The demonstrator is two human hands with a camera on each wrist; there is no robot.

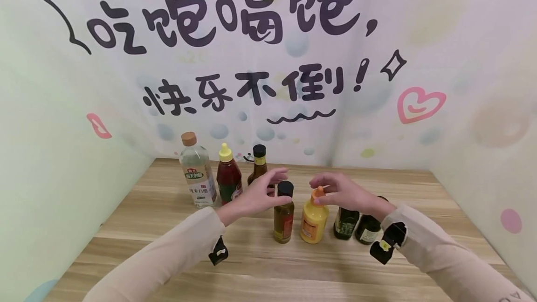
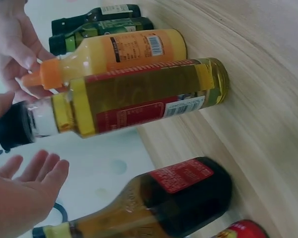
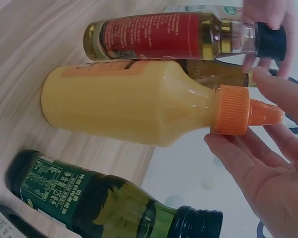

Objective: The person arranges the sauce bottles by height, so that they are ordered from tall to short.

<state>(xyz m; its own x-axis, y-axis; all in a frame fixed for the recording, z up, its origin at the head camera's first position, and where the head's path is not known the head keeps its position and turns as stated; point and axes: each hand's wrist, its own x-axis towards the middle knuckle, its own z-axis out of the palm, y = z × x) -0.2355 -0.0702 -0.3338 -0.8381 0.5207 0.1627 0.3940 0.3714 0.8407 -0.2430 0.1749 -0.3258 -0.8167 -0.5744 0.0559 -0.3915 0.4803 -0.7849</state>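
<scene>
An oil bottle [image 2: 149, 101] with a black cap and red label stands upright on the table. My left hand [image 1: 260, 192] is at its cap, thumb on the near side and fingers spread apart beyond; a gap shows between fingers and cap in the left wrist view. Right beside it stands a yellow squeeze bottle [image 3: 124, 106] with an orange nozzle cap [image 3: 233, 110]. Around that nozzle my right hand [image 1: 341, 195] is loosely spread, one fingertip close to the cap's lower edge. Whether either hand touches its cap I cannot tell.
To the left stand a clear vinegar bottle [image 1: 197, 171], a dark red sauce bottle [image 1: 228, 178] with a yellow tip and a brown bottle [image 1: 257, 171]. Two dark green bottles, one nearer [image 1: 346, 223] and one farther right [image 1: 369, 229], stand by my right wrist. A printed curtain hangs behind.
</scene>
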